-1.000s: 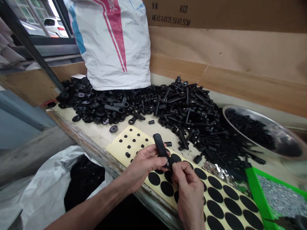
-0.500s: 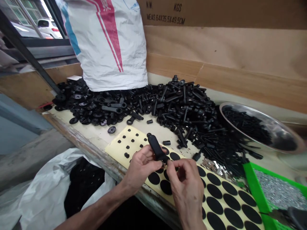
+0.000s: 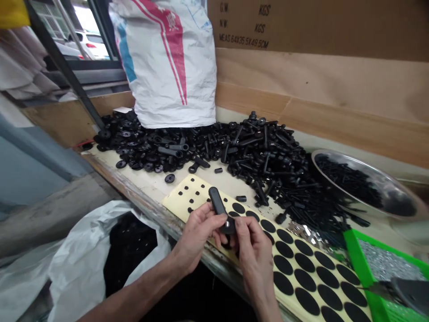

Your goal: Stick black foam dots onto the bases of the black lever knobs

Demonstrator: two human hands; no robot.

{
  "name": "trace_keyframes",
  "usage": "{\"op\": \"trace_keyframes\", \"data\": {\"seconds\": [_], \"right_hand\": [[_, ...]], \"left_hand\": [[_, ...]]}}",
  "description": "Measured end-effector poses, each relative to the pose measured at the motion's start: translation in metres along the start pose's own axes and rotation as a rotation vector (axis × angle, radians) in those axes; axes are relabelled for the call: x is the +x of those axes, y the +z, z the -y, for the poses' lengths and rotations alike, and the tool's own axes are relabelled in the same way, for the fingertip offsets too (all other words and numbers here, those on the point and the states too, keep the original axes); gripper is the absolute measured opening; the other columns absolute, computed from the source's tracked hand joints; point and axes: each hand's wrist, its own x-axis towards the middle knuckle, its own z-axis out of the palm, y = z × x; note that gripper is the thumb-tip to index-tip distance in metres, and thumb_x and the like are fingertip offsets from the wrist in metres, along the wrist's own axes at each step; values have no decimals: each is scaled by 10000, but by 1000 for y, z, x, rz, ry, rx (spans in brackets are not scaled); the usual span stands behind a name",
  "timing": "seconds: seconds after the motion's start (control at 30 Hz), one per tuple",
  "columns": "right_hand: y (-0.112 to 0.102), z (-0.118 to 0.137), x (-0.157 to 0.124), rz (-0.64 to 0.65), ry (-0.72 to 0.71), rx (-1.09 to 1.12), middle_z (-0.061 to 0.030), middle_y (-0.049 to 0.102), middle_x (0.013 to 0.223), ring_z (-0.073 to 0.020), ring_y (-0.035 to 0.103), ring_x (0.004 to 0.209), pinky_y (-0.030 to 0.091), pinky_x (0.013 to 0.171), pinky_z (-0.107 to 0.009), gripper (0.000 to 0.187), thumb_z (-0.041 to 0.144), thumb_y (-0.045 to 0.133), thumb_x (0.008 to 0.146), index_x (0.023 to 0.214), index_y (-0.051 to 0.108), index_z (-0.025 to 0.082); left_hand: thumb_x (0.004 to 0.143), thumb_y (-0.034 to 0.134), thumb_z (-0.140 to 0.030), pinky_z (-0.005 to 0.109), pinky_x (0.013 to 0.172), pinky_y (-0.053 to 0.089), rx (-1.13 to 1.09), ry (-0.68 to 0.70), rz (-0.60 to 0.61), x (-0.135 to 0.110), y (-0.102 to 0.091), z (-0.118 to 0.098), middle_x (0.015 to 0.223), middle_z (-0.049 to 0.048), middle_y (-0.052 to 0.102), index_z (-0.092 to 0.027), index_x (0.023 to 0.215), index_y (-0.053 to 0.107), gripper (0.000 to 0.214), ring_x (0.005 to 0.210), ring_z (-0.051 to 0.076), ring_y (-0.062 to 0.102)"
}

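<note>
The left hand (image 3: 197,237) held a black plastic lever handle (image 3: 218,206) in its grip, with the fingers closed around the long arm, and this arm pointed up and away from the person. The right hand (image 3: 255,255) was clenched too: its fingertips (image 3: 239,223) pinched the round end of the handle, where a small shiny spot showed. The handle was above a cream sheet of round black stickers (image 3: 301,268), which lay on the counter (image 3: 140,179). Behind the sheet lay a big heap of black plastic parts (image 3: 248,152), in front of a white woven sack (image 3: 167,67). To the right stood a steel bowl (image 3: 368,167) of black screws (image 3: 345,179) and a green tray (image 3: 360,264) of small silver pieces (image 3: 385,266).
</note>
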Motion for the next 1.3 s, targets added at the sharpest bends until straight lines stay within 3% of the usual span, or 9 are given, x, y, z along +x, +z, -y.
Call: {"op": "trace_keyframes", "data": {"seconds": [0.13, 0.27, 0.4, 0.47, 0.57, 0.67, 0.73, 1.1, 1.3], "right_hand": [[5, -7, -4, 100, 73, 27, 24, 545, 606, -122, 478, 533, 389, 511, -237, 344, 523, 511, 896, 848, 626, 203], [-14, -16, -5, -60, -120, -313, -33, 640, 809, -170, 588, 708, 456, 666, -292, 321, 493, 512, 903, 921, 664, 211], [-36, -26, -2, -192, -352, -693, -68, 631, 960, -205, 602, 841, 451, 745, -326, 328, 464, 483, 922, 952, 684, 207], [-39, -30, 2, -164, -370, -826, -74, 621, 941, -205, 598, 804, 453, 695, -325, 361, 463, 446, 939, 973, 686, 196], [-35, -36, 5, -143, -411, -994, -84, 607, 907, -211, 579, 782, 448, 663, -328, 377, 442, 423, 954, 980, 690, 177], [-31, -39, 2, -125, -467, -1072, -88, 600, 887, -213, 558, 774, 441, 671, -334, 346, 411, 444, 955, 972, 694, 172], [-30, -40, -4, -120, -485, -1072, -87, 596, 880, -210, 550, 772, 434, 673, -332, 320, 388, 460, 953, 986, 694, 171], [-31, -33, 5, 12, -181, -597, -24, 598, 861, -210, 558, 842, 420, 799, -357, 127, 350, 592, 827, 770, 628, 242], [-36, -18, 4, 59, -95, -396, -35, 580, 954, -220, 549, 952, 391, 880, -363, 148, 347, 613, 816, 721, 621, 234]], "left_hand": [[844, 620, -368, 152, 394, 374, 99, 16, -93, -15, -19, -4, 727, 23, 624, -133, 914, 596, 246, 478, 81, 543], [849, 590, -425, 192, 396, 372, 362, 10, -247, -53, -72, -32, 807, 44, 665, -160, 1069, 614, 346, 473, 106, 534], [759, 692, -432, 220, 524, 400, 1221, 195, -684, -92, -136, -70, 997, 38, 672, -226, 986, 697, 306, 587, 122, 538], [813, 648, -395, 257, 610, 422, 1542, 324, -774, -88, -144, -73, 1080, 36, 624, -239, 1033, 696, 274, 670, 145, 561], [913, 538, -303, 327, 816, 452, 1544, 657, -342, -54, -107, -51, 1046, 70, 604, -197, 1052, 675, 222, 927, 215, 568], [928, 523, -235, 368, 869, 431, 1580, 690, 155, -12, -52, -18, 1059, 77, 599, -205, 1066, 650, 190, 1002, 233, 515], [926, 526, -239, 389, 855, 421, 1625, 643, 320, 6, -30, -2, 1022, 72, 593, -204, 1042, 635, 163, 984, 240, 504], [952, 472, -252, 446, 885, 342, 1680, 613, 343, 3, -32, 9, 1096, 84, 589, -193, 1074, 588, 179, 1009, 264, 486], [875, 610, -286, 405, 914, 353, 1426, 507, 275, 5, -35, 2, 1060, 88, 636, -172, 1107, 568, 262, 1040, 252, 506]]}}
